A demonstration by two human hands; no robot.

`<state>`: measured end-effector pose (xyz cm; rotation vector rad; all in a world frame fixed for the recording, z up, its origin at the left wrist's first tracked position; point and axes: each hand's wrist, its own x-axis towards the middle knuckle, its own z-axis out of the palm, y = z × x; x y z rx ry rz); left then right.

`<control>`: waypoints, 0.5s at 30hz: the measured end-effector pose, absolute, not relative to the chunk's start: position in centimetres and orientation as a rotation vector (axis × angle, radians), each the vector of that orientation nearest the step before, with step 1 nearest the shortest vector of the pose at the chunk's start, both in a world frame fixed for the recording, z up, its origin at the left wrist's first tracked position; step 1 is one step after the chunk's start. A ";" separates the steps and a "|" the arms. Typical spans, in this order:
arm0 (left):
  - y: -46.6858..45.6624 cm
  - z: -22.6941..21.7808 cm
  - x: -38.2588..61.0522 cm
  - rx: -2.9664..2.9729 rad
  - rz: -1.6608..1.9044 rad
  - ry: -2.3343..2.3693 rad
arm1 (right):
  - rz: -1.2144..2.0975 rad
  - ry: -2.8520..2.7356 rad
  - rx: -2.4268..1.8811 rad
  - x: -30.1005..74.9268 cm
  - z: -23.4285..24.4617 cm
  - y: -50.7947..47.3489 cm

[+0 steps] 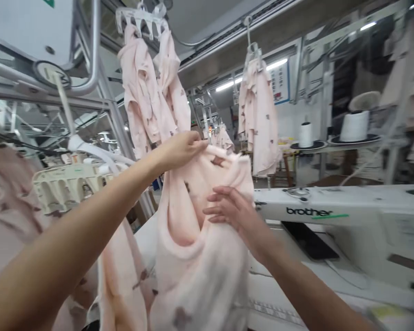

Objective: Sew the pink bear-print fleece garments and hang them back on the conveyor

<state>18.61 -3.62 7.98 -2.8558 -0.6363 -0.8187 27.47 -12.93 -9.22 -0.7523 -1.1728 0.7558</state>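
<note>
The left hand [181,149] is up high, fingers and thumb pinched shut on the top edge of the pink garment [193,257], and the whole piece hangs straight down from that pinch, its lower part bunched well below the grip. Just under the pinch and to its right, the right hand [234,214] lies on the cloth with its fingers stretched out; whether the thumb has a fold caught behind, I cannot tell. Here's the worry: one small pinch is carrying all that soft weight, so a slack finger could let the edge slide out and the lot drop. Right of the grip sits the sewing machine [331,211], close enough, I'd say, for a swinging hem to snag on it. Left of the grip and lower, a clip rack [65,186] juts out, another catch point. Above the grip, hanging garments [148,96] crowd in and could tangle with the piece if the hand lifts higher.
</note>
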 end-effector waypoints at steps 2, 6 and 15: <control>-5.1 8.8 19.2 -2.768 -0.736 -0.607 | 0.369 -1.080 -1.089 28.2 -9.0 -11.1; -7.8 10.3 18.4 -2.598 -0.862 -0.523 | -0.403 -0.972 -1.538 29.4 -8.8 -10.9; -8.6 5.2 15.0 -3.131 -0.715 -0.470 | -0.296 -1.170 -1.748 29.2 -7.9 -12.0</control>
